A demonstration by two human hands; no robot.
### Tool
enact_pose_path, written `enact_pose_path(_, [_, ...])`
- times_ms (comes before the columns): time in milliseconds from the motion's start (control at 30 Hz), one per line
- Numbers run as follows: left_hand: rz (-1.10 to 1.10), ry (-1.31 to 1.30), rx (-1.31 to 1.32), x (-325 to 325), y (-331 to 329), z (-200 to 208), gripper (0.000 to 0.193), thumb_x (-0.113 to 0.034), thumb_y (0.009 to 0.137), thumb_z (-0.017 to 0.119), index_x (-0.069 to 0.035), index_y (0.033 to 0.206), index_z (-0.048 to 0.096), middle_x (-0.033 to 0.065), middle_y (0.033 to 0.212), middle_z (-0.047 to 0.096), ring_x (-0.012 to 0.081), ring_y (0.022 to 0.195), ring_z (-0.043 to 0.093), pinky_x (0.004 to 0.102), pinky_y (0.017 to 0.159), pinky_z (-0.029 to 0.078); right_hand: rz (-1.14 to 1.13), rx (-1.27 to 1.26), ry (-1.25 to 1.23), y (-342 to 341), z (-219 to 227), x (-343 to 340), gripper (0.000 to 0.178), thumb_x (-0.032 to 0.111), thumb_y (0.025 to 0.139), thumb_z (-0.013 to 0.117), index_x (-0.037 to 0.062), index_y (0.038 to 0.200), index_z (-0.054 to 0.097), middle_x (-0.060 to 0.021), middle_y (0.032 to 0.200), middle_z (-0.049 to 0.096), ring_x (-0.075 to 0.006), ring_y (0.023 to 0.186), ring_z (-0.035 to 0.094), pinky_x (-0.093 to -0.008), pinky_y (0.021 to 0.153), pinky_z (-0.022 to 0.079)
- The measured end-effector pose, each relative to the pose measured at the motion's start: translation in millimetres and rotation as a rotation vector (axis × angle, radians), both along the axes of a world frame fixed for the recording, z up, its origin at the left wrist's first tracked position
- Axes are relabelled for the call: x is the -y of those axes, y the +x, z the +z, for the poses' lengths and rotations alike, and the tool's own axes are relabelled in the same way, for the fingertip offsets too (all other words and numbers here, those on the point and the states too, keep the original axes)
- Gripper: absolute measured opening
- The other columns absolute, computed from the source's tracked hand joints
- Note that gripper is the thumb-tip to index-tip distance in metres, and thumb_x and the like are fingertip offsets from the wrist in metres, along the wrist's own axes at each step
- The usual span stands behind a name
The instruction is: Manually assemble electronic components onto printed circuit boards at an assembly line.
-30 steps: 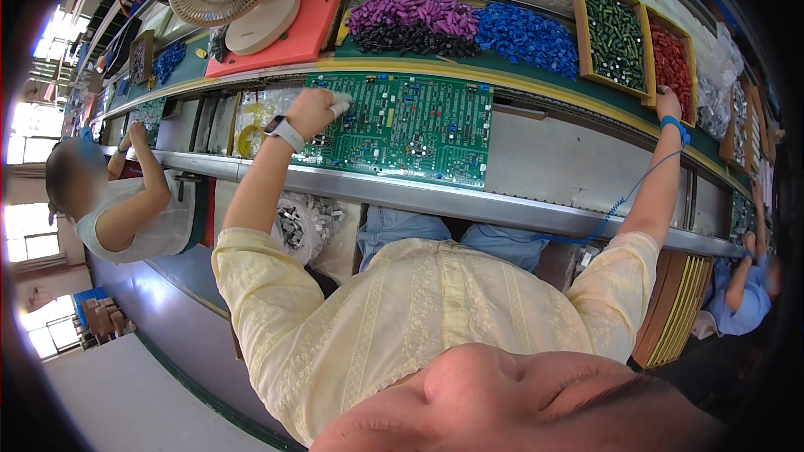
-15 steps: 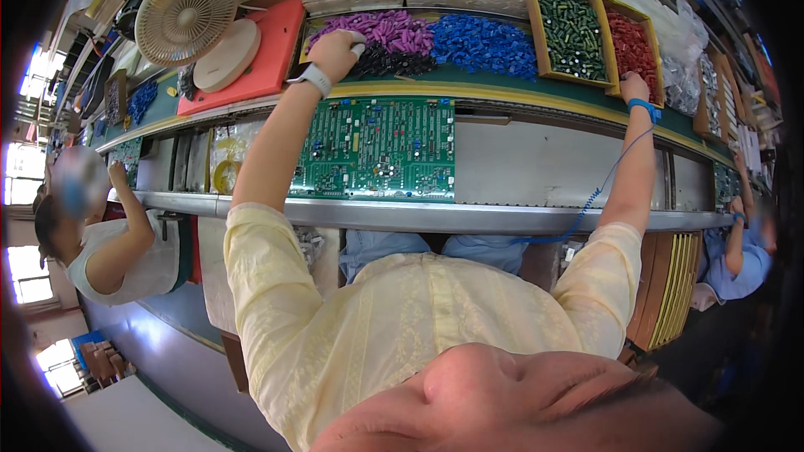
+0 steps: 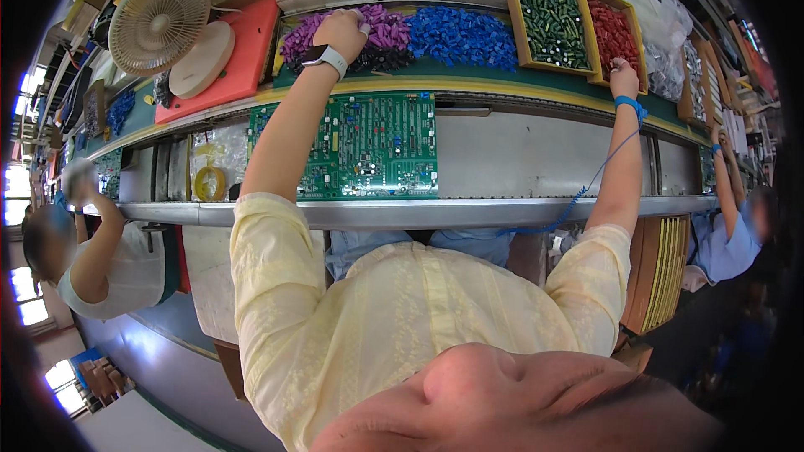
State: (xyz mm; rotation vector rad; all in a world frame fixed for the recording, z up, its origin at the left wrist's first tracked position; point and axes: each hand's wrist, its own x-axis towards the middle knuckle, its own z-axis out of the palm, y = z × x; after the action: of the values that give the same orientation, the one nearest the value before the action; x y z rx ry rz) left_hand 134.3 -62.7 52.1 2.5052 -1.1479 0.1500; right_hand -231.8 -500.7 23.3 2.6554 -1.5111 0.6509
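My left hand (image 3: 342, 36), a pale watch at its wrist, reaches into the pile of purple components (image 3: 387, 27). Its fingers are curled, their tips partly hidden, and any part in them cannot be made out. Black components (image 3: 377, 59) lie just below that pile. At the near edge of a yellow box of red components (image 3: 615, 29), my right hand (image 3: 623, 82) has its fingertips pinched together; what they hold is too small to name. A blue wrist strap with a coiled cord circles this wrist. My left forearm covers part of a green circuit board (image 3: 377, 151) on the line.
Blue components (image 3: 461, 36) are heaped beside the purple ones, next to a box of green components (image 3: 548, 21). A fan (image 3: 163, 17) stands on a red-orange board at left. A metal rail (image 3: 469, 213) runs along the near side. Co-workers sit at both sides.
My left hand has moved forward and right, deeper over the purple pile. My right hand has shifted slightly along the red box, fingers now more visible. The whole view has slid a little.
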Motion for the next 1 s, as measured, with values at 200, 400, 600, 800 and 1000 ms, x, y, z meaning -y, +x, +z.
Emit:
enact_pose_path(200, [-0.137, 0.247, -0.009, -7.0, -23.5, -12.2, 0.024, -0.022, 0.078, 0.058, -0.004, 0.093, 0.063, 0.019, 0.095, 0.06, 0.0325, 0.087, 0.059, 0.041, 0.077, 0.048, -0.029, 0.092, -0.02, 5.2, 7.3, -10.7, 0.027, 0.015, 0.081, 0.048, 0.0102, 0.103, 0.064, -0.0202, 0.098, 0.061, -0.0362, 0.094, 0.057, -0.0431, 0.083, 0.044])
enact_pose_path(400, [-0.2, 0.203, 0.157, -9.5, -25.7, -24.1, 0.021, -0.01, 0.077, 0.052, -0.004, 0.095, 0.062, 0.0189, 0.093, 0.059, 0.0341, 0.086, 0.058, 0.041, 0.077, 0.048, 0.024, 0.188, -0.011, 7.6, 17.9, -31.3, 0.026, 0.014, 0.082, 0.052, 0.0099, 0.106, 0.063, -0.0184, 0.1, 0.062, -0.0335, 0.094, 0.057, -0.0405, 0.083, 0.044])
enact_pose_path(600, [-0.351, -0.164, -0.028, -51.4, -52.4, -13.4, 0.02, -0.008, 0.078, 0.053, -0.005, 0.096, 0.063, 0.0176, 0.095, 0.059, 0.0314, 0.091, 0.058, 0.039, 0.079, 0.047, 0.186, 0.571, 0.199, 21.0, 41.6, -103.4, 0.025, 0.011, 0.083, 0.055, 0.0045, 0.106, 0.061, -0.0129, 0.094, 0.064, -0.0217, 0.089, 0.06, -0.0317, 0.079, 0.046])
enact_pose_path(800, [-0.487, -0.04, -0.539, -117.6, -92.6, -7.3, 0.017, -0.009, 0.074, 0.062, -0.004, 0.09, 0.063, 0.0133, 0.085, 0.064, 0.0264, 0.082, 0.061, 0.0336, 0.074, 0.048, 0.603, 0.743, 0.84, 45.1, 42.3, -235.8, 0.033, 0.005, 0.086, 0.052, -0.0006, 0.117, 0.043, -0.0078, 0.088, 0.058, -0.0139, 0.074, 0.059, -0.0255, 0.065, 0.05])
enact_pose_path(1000, [-0.593, 0.086, -0.339, -118.2, -94.1, -34.6, 0.015, -0.013, 0.073, 0.064, -0.008, 0.087, 0.066, 0.011, 0.079, 0.064, 0.0275, 0.08, 0.06, 0.037, 0.072, 0.048, 0.855, 0.411, 1.002, 48.3, 20.4, -322.3, 0.021, 0.006, 0.08, 0.059, 0.0034, 0.101, 0.057, -0.0054, 0.088, 0.059, -0.0115, 0.072, 0.057, -0.0251, 0.063, 0.047])
